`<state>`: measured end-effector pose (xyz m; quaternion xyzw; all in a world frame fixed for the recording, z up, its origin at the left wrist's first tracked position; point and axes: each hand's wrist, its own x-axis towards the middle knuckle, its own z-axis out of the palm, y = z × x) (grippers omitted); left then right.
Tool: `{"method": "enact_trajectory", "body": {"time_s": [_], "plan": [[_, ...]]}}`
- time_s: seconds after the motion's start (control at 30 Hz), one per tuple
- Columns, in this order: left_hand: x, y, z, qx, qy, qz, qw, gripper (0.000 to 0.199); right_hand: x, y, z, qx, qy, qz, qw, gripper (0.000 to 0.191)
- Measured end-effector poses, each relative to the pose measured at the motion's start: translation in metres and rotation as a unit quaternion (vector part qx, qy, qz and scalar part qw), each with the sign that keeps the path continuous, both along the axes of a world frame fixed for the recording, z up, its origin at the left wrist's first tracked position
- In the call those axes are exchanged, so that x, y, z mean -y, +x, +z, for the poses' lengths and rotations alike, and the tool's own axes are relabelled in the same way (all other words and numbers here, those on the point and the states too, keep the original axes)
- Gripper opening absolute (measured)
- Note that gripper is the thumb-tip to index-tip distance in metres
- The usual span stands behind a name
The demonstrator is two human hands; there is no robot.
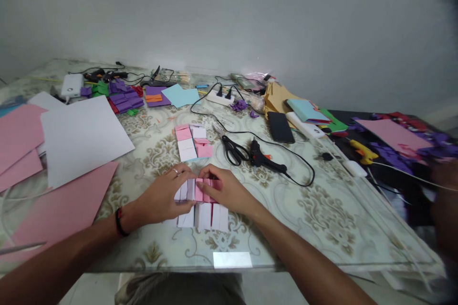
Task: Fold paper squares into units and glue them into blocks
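Note:
In front of me on the table lies a block of folded paper pieces, with white folded paper (pixel 186 218) along its near side and pink folded paper (pixel 203 194) at its far right. My left hand (pixel 165 195), with a ring and a dark wristband, grips the block's left part between thumb and fingers. From the other side, my right hand (pixel 227 187) has its fingers closed on the pink folded paper; its palm covers some of that piece. Just beyond my hands sits a second pink and white folded paper block (pixel 186 150), untouched.
Black scissors (pixel 234 150) and a black glue gun (pixel 265 157) with its cable lie right of the second block. White sheet (pixel 86 138) and pink sheets (pixel 71 205) spread left. A power strip (pixel 220 98) stands behind. Far right, a yellow glue gun (pixel 363 151) and a blurred person's arm (pixel 445 200).

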<state>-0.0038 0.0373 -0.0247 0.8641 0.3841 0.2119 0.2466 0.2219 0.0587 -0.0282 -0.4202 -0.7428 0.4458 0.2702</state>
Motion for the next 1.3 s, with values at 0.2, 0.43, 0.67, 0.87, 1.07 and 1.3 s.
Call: {"method": "enact_trajectory", "body": {"time_s": [0.2,0.43,0.67,0.87,1.07,1.3], "plan": [[0.0012,-0.0005,0.0003,-0.016,-0.011,0.010,1.000,0.043,-0.0003,0.0015,-0.0003,-0.003,0.005,0.007,1.000,0.012],[0.0015,-0.0006,0.0019,-0.020,-0.008,0.020,1.000,0.044,-0.0018,0.0038,0.0052,-0.027,0.004,0.022,0.999,0.015],[-0.0001,-0.0012,0.0058,-0.011,0.013,0.031,0.999,0.045,-0.0026,0.0056,0.0053,-0.026,0.007,0.018,0.999,0.010],[-0.0009,-0.0031,0.0056,-0.002,0.032,0.037,0.999,0.045,-0.0033,0.0063,0.0028,-0.018,0.022,0.004,1.000,0.009],[-0.0019,-0.0042,0.0064,0.011,0.035,0.033,0.999,0.044,-0.0037,0.0060,0.0019,-0.013,0.026,-0.004,1.000,0.009],[-0.0044,-0.0062,0.0013,0.023,0.037,0.042,0.998,0.046,-0.0044,0.0085,0.0045,-0.018,0.108,0.005,0.994,0.019]]}}
